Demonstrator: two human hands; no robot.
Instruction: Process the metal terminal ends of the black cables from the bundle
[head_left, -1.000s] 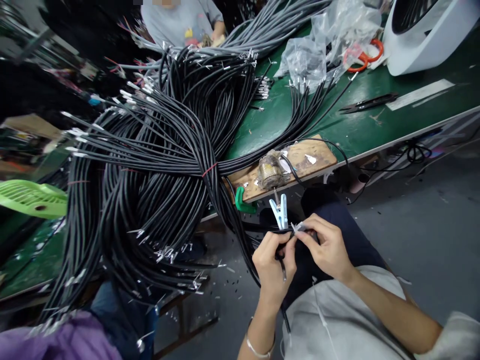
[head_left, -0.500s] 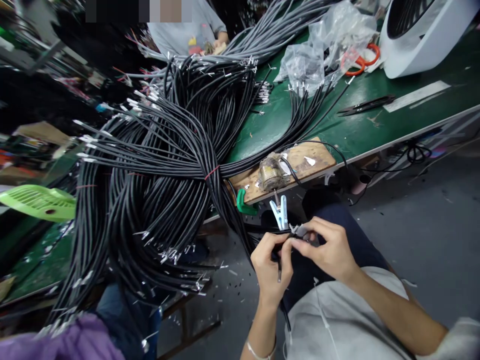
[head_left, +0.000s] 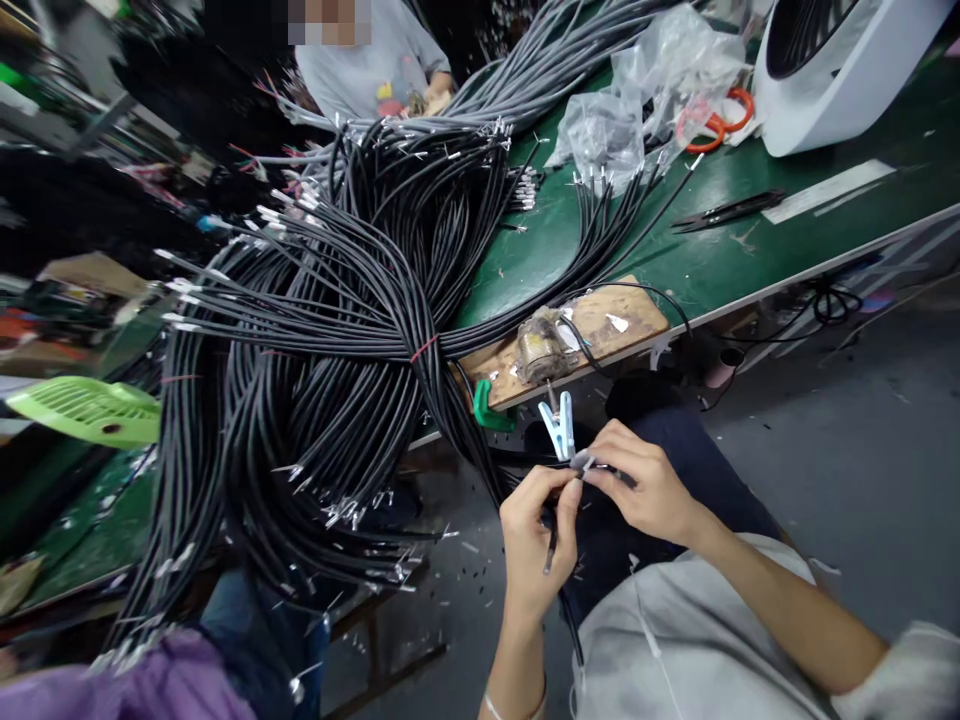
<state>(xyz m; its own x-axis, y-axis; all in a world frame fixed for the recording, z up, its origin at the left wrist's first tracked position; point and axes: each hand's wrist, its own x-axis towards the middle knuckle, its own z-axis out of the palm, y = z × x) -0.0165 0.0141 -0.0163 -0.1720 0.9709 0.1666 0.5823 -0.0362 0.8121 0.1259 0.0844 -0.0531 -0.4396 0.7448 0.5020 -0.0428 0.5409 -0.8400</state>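
My left hand [head_left: 536, 535] pinches a black cable near its end, above my lap. Close against it, the thumb and fingers of my right hand [head_left: 645, 485] are closed on the pale cable end [head_left: 583, 462]; its fine detail is too small to tell. Just above the fingertips, a light blue clothespin [head_left: 557, 425] hangs from the shaft of a small motor [head_left: 541, 345]. That motor sits on a wooden board [head_left: 637, 305] at the table edge, beside a green clamp [head_left: 491, 408].
Bundles of black cables [head_left: 337, 330] cover the left of the green table [head_left: 795, 250]. Scissors [head_left: 712, 132], a plastic bag [head_left: 607, 125], tweezers [head_left: 727, 212] and a white fan [head_left: 832, 100] lie right. A person [head_left: 360, 70] sits opposite; a purple sleeve [head_left: 172, 680] shows lower left.
My right hand has shifted slightly up and left, and its fingers have changed their hold at the cable end. My left hand has moved only a little.
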